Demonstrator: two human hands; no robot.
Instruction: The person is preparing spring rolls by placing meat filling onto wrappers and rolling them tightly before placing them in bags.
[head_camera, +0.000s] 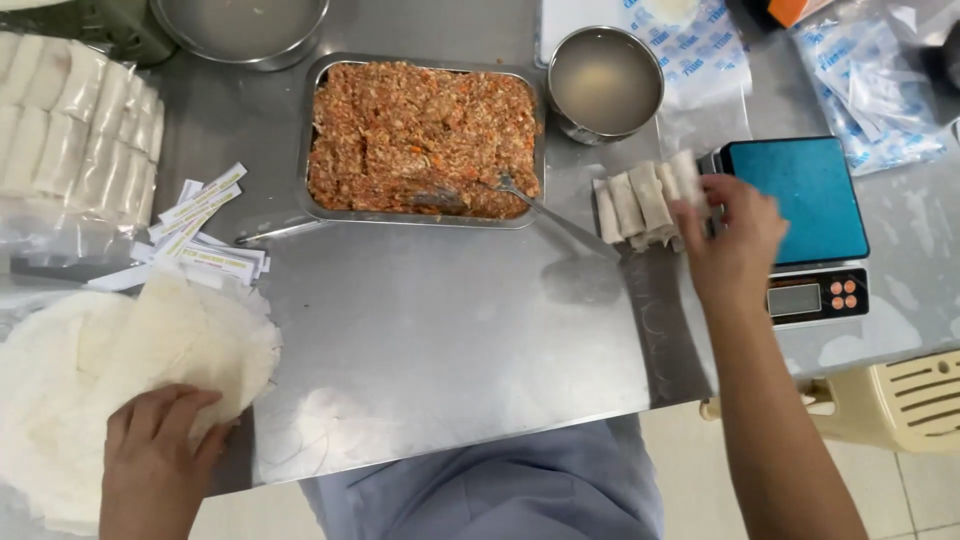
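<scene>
Head view: left hand (160, 445) flat on wrappers (110, 350); right hand (730, 240) seemingly touching rolls (640, 200).

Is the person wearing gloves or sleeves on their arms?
No. The left hand and the right hand are bare, with no gloves. The forearms show no sleeves, no watch and no bracelets. I can see no rings either.

The left hand (155, 455) lies on the stack of round white rice-paper wrappers (90, 370). Beyond it, paper labels (205, 225). The right hand (735, 240) touches pale rolled spring rolls (645, 200), with the blue-topped digital scale (800, 205) just right of it and the rectangular metal tray of minced orange-brown filling (425, 135) to its left.
</scene>
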